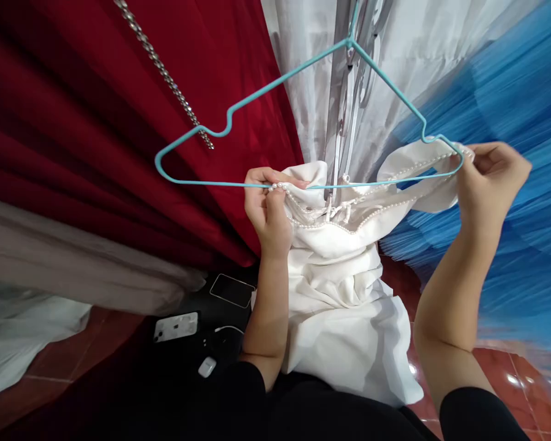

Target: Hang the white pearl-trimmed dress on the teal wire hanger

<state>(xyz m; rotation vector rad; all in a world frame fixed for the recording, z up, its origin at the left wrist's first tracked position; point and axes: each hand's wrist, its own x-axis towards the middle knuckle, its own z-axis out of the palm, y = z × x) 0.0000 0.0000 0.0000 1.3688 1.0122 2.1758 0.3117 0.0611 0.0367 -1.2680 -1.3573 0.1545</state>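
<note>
A teal wire hanger [275, 86] hangs in front of me among other clothes. A white garment with pearl trim [344, 288] drapes down from it. My left hand [270, 205] pinches the pearl-edged neckline at the hanger's bottom bar, left of the middle. My right hand [489, 177] grips the garment's other shoulder, which is pulled over the hanger's right end.
A dark red velvet garment [73, 122] with a rhinestone chain [165, 73] hangs at the left, a silver-white one [330, 73] behind, a blue tulle one [514, 184] at the right. On a dark surface below lie a phone [176, 326], a tablet [232, 290] and a charger [207, 367]. The floor is red tile [523, 392].
</note>
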